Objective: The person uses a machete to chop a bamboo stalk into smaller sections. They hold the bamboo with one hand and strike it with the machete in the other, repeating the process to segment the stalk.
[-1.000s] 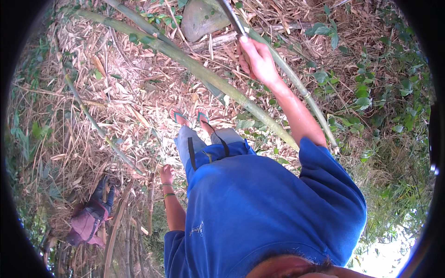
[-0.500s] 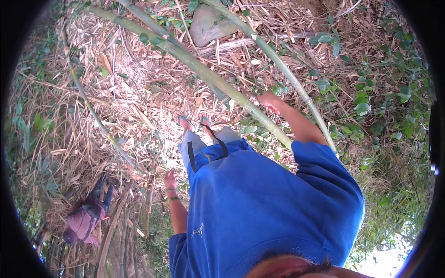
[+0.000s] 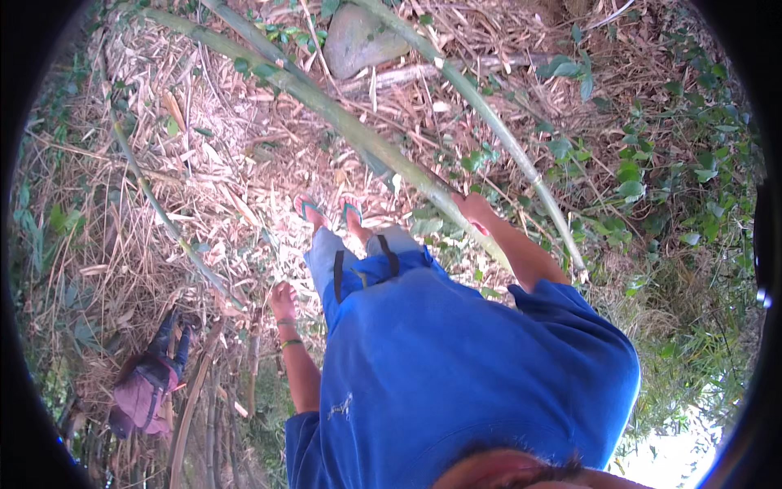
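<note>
My right hand (image 3: 476, 210) is closed at the upper edge of a thick green bamboo pole (image 3: 358, 124). From the fist a dark, narrow blade-like tool (image 3: 436, 180) reaches along the pole's edge; its exact kind is hard to make out. The pole slants from the far left down to my right side, where its near end meets my shirt. My left hand (image 3: 283, 301) hangs free beside my hip, fingers loosely apart and holding nothing. Nearest to it is the end of a thinner bamboo stem (image 3: 167, 220).
Another bamboo pole (image 3: 497, 130) lies to the right. A grey rock (image 3: 362, 42) sits at the far side, on ground covered with dry leaves. Leafy plants (image 3: 631, 179) grow at right. A person in a purple top (image 3: 145, 395) is at the lower left, near upright stalks (image 3: 216, 432).
My right hand has moved down and nearer along the thick pole, with the tool now against it. My left hand has swung slightly left and away. The view has shifted a little.
</note>
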Motion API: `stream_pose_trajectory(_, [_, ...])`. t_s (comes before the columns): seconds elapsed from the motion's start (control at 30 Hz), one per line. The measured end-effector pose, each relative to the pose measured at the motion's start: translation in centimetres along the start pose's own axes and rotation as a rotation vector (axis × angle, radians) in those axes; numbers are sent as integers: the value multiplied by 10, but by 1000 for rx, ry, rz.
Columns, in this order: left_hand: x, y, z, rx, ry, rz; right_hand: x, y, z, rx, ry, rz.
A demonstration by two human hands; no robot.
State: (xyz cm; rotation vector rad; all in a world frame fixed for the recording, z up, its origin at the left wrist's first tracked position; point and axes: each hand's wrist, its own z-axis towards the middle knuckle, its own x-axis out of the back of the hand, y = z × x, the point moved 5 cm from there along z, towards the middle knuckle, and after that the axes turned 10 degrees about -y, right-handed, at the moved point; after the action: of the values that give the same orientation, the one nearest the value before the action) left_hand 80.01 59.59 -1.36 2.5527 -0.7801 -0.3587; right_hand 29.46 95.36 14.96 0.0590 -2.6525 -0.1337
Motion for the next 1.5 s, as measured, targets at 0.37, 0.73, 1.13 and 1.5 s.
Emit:
stream_pose_trajectory(0.37, [27,-32,-3,76,13,-31,55,-97,-91,612,559,188])
stream_pose_trajectory(0.73, [37,-74,-11,224,-56,-168,151,-201,-139,651,107,565])
stream_pose_trajectory(1.13, [10,-22,-39,-70,62,-252,34,-58,-15,151,-64,319])
stream_pose_trajectory(1.5, [34,-81,-44,203,92,3,-2,-28,-49,452,529,-4])
